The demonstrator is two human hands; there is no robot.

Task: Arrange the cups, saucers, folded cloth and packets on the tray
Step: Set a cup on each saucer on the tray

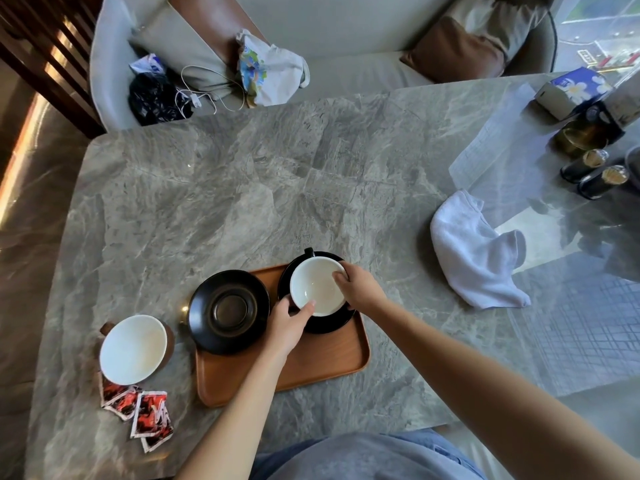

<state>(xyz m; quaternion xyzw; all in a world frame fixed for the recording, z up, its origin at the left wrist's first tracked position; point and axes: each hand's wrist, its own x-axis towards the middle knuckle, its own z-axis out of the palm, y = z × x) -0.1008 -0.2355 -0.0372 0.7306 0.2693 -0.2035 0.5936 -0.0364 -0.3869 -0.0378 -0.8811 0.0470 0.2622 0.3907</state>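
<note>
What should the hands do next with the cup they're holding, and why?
Probably let go of the cup and reach for the second cup. Both the left hand and right hand grip its rim, and it seems to sit on the saucer on the tray, beside an empty saucer.

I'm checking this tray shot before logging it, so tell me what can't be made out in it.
All in the head view:
- Print on the red packets: too small and blurred to read.
- Saucer under the cup on the tray: mostly covered by the cup, left hand and right hand.
- What the second cup stands on: hidden beneath it.
- Dark containers at the right edge: contents unclear.
</note>
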